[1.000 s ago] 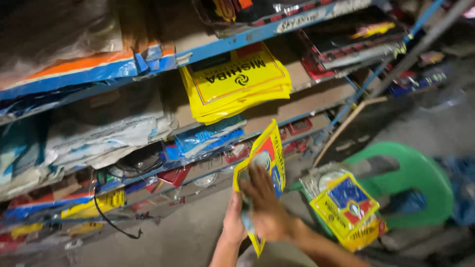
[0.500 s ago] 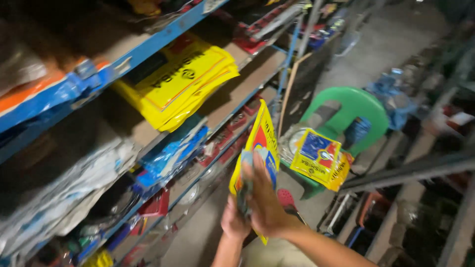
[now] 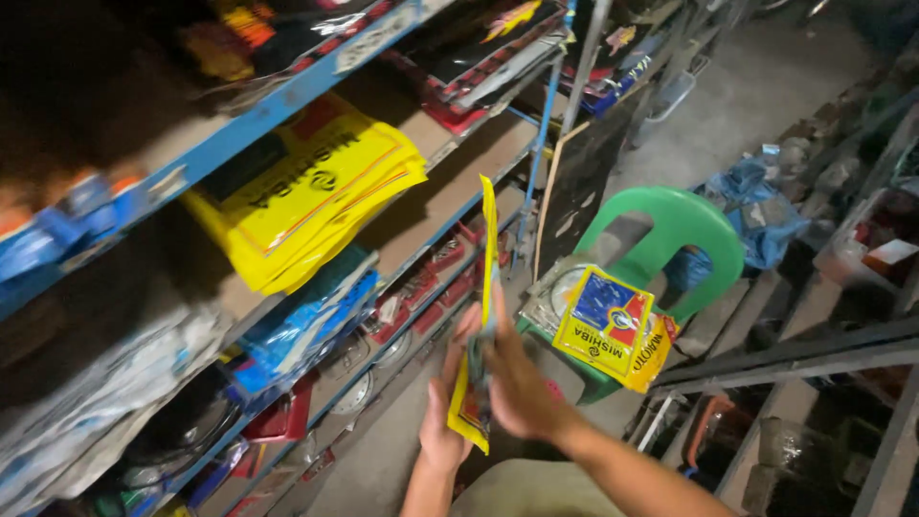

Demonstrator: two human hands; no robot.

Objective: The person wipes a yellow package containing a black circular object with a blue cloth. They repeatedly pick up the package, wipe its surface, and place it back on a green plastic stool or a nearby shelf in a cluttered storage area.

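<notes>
Holding a flat yellow packet [image 3: 486, 287] upright and edge-on between both palms, in front of the blue metal shelving [image 3: 287, 105]: left hand [image 3: 442, 412] cupped behind it, right hand [image 3: 512, 378] pressed flat against its near face, fingers together. Seemingly rubbing something greyish, perhaps a cloth, against it; too blurred to be sure. Packet not yet shelved or laid down; more like it on the green plastic chair [image 3: 694, 225] and in the yellow stack [image 3: 306, 191].
</notes>
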